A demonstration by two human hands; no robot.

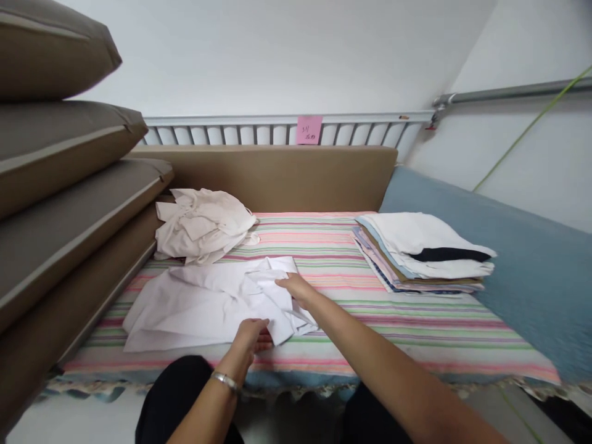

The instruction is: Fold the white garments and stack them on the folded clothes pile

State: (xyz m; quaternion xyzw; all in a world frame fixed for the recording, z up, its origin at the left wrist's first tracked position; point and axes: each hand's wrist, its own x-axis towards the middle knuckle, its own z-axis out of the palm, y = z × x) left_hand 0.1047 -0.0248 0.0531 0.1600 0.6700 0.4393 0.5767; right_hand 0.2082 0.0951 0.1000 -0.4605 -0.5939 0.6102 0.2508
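Note:
A white shirt (203, 305) lies spread on the striped bed cover (370, 308) in front of me. My left hand (251, 335), with a silver bracelet on the wrist, grips the shirt's near edge, fingers curled under the cloth. My right hand (296, 287) rests on the shirt's crumpled right part and pinches a fold of it. Both hands touch the same shirt.
A crumpled cream garment (203, 225) lies at the back left. A stack of folded clothes (420, 253) sits at the right. Brown cushions (60, 185) are piled along the left, a brown backrest (277, 176) behind, a blue cushion (522, 271) at right. A pink note (309, 129) hangs on the railing.

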